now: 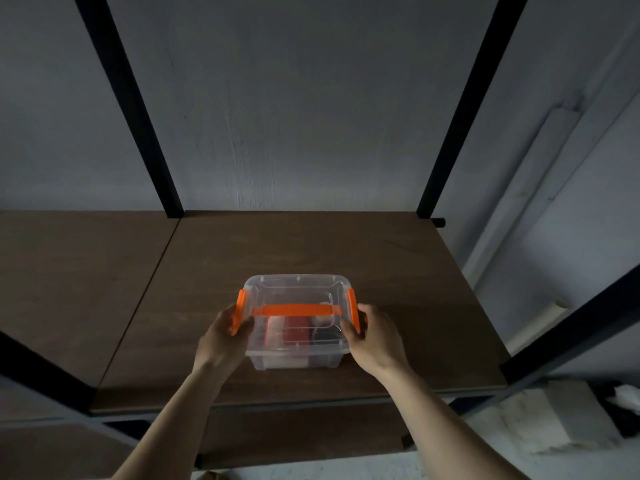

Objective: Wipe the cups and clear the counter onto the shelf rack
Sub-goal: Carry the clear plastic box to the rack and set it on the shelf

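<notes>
A clear plastic storage box with an orange handle and orange side clips rests on the brown wooden shelf board of the rack. Red, white and dark items show through its lid. My left hand grips the box's left side at the orange clip. On the opposite side, my right hand holds the right clip. No cups are in view.
Black metal uprights rise at the shelf's back corners against a grey wall. A second shelf board adjoins on the left. A lower shelf shows beneath. Pale objects lie on the floor at the lower right.
</notes>
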`<state>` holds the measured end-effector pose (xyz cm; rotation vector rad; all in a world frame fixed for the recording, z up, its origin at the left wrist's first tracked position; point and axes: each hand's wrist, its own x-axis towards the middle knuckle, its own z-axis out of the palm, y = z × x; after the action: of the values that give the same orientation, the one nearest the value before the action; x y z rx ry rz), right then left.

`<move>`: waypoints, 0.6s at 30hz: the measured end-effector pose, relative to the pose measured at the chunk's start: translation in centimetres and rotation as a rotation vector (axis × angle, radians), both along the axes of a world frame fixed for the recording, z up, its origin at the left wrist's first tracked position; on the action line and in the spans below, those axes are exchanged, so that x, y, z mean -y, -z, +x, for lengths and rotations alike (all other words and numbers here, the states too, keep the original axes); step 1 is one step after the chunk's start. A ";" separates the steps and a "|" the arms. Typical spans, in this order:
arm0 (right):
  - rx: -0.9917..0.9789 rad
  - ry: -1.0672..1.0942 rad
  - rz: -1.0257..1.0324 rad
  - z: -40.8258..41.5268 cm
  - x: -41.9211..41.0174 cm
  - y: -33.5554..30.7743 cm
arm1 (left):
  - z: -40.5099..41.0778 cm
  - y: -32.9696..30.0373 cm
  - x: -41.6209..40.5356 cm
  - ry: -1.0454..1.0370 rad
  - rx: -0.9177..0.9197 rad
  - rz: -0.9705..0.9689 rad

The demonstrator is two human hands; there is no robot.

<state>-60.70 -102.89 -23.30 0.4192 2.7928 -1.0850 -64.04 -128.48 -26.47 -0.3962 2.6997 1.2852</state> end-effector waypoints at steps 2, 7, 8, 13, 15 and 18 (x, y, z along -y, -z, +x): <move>0.004 -0.061 0.078 0.5 -0.2 -0.9 | 0.3 -1.1 -0.5 0.023 -0.034 -0.071; 0.031 -0.172 0.250 2.2 -1.1 -3.6 | 1.9 -3.6 -1.6 0.124 -0.126 -0.247; 0.029 -0.187 0.272 2.6 -1.3 -4.0 | 2.3 -4.2 -1.9 0.150 -0.150 -0.273; -0.004 -0.225 0.358 4.6 -2.4 -5.7 | 4.7 -6.7 -3.5 0.306 -0.204 -0.420; -0.028 -0.233 0.386 5.6 -2.8 -6.4 | 5.5 -7.5 -3.9 0.350 -0.225 -0.477; -0.078 -0.250 0.421 7.5 -3.9 -7.6 | 7.0 -9.0 -5.2 0.441 -0.258 -0.558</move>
<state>-53.17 -99.03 -15.71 0.0566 3.0323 -0.4705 -57.07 -123.24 -17.47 0.3361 3.0823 0.4866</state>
